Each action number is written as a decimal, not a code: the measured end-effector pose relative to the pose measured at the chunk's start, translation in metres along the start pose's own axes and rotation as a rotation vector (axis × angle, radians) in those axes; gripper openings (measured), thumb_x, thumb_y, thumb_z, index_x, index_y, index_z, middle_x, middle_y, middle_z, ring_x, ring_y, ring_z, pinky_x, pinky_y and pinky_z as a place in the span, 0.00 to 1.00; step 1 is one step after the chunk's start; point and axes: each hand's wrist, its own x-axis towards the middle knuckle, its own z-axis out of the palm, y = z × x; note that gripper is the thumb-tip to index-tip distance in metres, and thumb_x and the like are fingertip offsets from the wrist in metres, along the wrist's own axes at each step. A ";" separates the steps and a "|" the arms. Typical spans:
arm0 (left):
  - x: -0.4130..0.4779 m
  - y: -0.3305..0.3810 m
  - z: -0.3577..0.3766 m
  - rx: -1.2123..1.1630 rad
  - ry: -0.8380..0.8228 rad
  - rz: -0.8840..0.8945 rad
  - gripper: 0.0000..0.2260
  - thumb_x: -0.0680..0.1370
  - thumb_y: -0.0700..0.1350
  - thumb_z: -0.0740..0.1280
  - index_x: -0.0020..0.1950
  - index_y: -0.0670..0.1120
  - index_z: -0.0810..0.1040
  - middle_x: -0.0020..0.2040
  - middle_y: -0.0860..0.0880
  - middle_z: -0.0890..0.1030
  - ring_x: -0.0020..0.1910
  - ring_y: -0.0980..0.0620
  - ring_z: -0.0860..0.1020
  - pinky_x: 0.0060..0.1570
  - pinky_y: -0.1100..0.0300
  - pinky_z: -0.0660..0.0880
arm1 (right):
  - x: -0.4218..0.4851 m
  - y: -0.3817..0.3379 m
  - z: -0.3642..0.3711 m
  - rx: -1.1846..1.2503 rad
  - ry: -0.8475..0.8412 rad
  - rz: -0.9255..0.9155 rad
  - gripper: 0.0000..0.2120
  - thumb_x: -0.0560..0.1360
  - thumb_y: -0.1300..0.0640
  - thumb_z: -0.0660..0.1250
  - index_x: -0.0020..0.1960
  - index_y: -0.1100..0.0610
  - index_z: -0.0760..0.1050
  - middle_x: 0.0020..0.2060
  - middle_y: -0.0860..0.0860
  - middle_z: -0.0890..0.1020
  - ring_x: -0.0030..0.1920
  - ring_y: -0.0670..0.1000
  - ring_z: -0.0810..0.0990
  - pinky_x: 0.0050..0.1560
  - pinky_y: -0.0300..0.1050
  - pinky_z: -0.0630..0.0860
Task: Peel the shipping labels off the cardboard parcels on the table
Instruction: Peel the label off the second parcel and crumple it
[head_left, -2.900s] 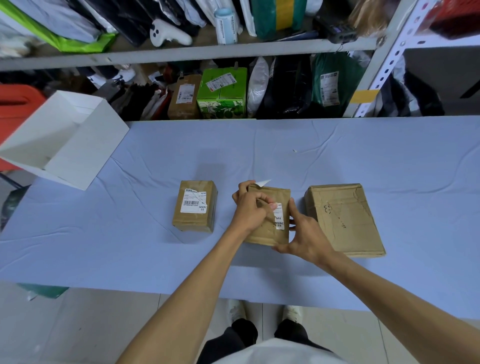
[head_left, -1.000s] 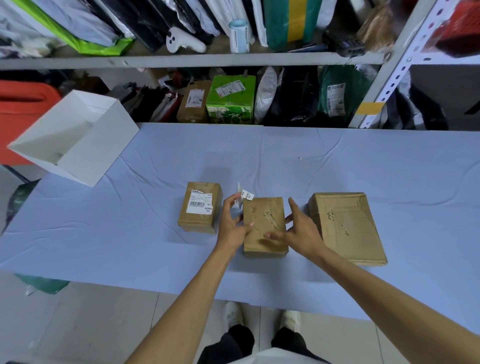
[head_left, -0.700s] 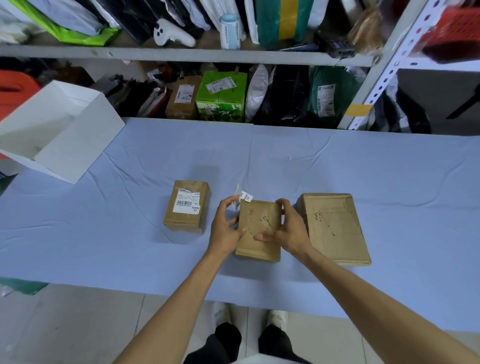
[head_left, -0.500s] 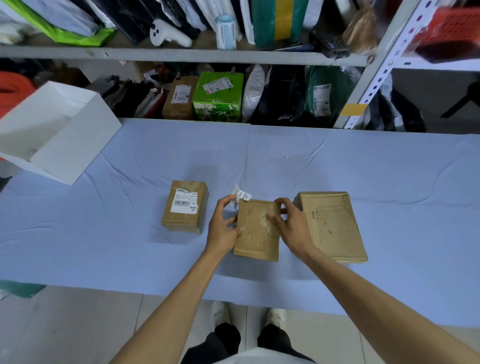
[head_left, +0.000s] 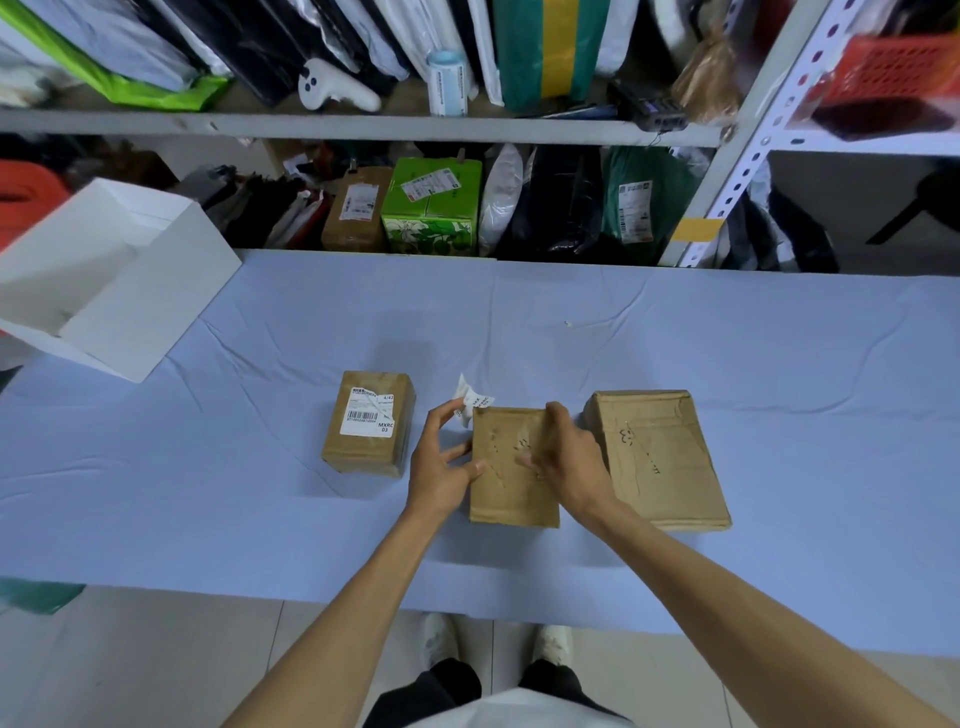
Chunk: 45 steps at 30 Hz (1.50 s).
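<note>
Three brown cardboard parcels lie on the blue table (head_left: 675, 338). The left parcel (head_left: 370, 423) carries a white shipping label (head_left: 370, 411) with a barcode. The middle parcel (head_left: 506, 467) shows a bare top. My left hand (head_left: 441, 457) pinches a crumpled peeled label (head_left: 471, 404) at the parcel's far left corner, thumb against the parcel's left side. My right hand (head_left: 563, 457) rests on the middle parcel's top right part, fingers spread. The larger right parcel (head_left: 657, 457) has a bare top with tape marks.
A white open box (head_left: 104, 280) stands tilted at the table's left end. Shelves (head_left: 363, 124) behind the table hold bags, a green carton (head_left: 431, 213), a labelled brown parcel (head_left: 356, 210) and a label roll (head_left: 447, 83). The floor and my shoes show below the near edge.
The label came fully off the middle parcel and now sits crumpled in my left hand. My right hand shifted from the parcel's side onto its top.
</note>
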 end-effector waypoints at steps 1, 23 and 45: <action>0.000 0.000 0.000 -0.005 0.002 -0.001 0.36 0.67 0.25 0.71 0.67 0.55 0.69 0.63 0.67 0.70 0.48 0.62 0.81 0.43 0.66 0.79 | 0.001 -0.003 0.000 0.038 0.038 0.018 0.02 0.80 0.48 0.59 0.51 0.45 0.68 0.41 0.45 0.80 0.42 0.48 0.80 0.40 0.42 0.76; 0.010 0.001 -0.009 -0.050 -0.004 -0.073 0.32 0.69 0.24 0.69 0.60 0.58 0.73 0.59 0.62 0.76 0.44 0.50 0.85 0.38 0.60 0.80 | 0.010 -0.030 -0.004 -0.015 -0.033 0.031 0.12 0.78 0.54 0.64 0.55 0.56 0.63 0.47 0.57 0.77 0.47 0.57 0.76 0.47 0.52 0.77; 0.010 0.004 -0.014 -0.020 0.032 -0.106 0.28 0.67 0.25 0.72 0.63 0.44 0.72 0.67 0.49 0.73 0.41 0.53 0.84 0.35 0.65 0.79 | 0.011 -0.033 -0.003 -0.190 -0.078 0.018 0.11 0.78 0.59 0.63 0.54 0.58 0.61 0.45 0.56 0.75 0.44 0.54 0.74 0.41 0.49 0.73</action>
